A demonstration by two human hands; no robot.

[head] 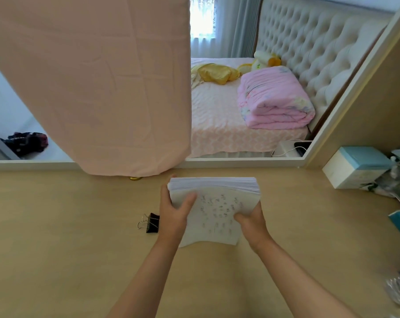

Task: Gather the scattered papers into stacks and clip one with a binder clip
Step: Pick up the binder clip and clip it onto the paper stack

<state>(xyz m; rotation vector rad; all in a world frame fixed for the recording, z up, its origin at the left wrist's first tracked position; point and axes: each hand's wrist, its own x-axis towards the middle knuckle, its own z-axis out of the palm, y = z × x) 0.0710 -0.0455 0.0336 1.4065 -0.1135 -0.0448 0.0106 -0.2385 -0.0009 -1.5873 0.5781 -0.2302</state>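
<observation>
Paper stack [217,212]: thick, pen-marked top.

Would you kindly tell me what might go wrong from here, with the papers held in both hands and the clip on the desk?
1. Both the left hand and right hand grip the paper stack; freeing one to reach the binder clip on the desk may let the thick stack fan out.
2. The front sheet's lower edge bows loose, so it might get clipped crooked.
</observation>
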